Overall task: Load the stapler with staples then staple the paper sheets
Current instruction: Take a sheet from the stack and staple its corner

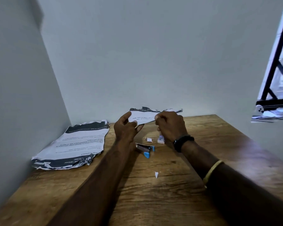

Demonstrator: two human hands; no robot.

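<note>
Wood-grain table top (178, 190) with a soft sheen, matt printed paper sheets (72, 144) with ragged torn edges, thin paper strip (145, 117) lightly creased, stapler (145, 148) in shiny metal and smooth blue plastic, glossy gold bangle (211, 170), matt painted wall (153, 54)

1. The place looks like a plain room in a home or small office, set up as a desk corner.
2. A wood-grain counter (178, 193) is pushed into the corner where two bare, pale painted walls (137, 54) meet.
3. Desk supplies lie on it: a stack of printed paper sheets (75, 144), a small blue stapler (145, 148) and a little staple box (161, 139).
4. At the right edge a window (278, 70) with black metal bars lets in daylight.
</note>
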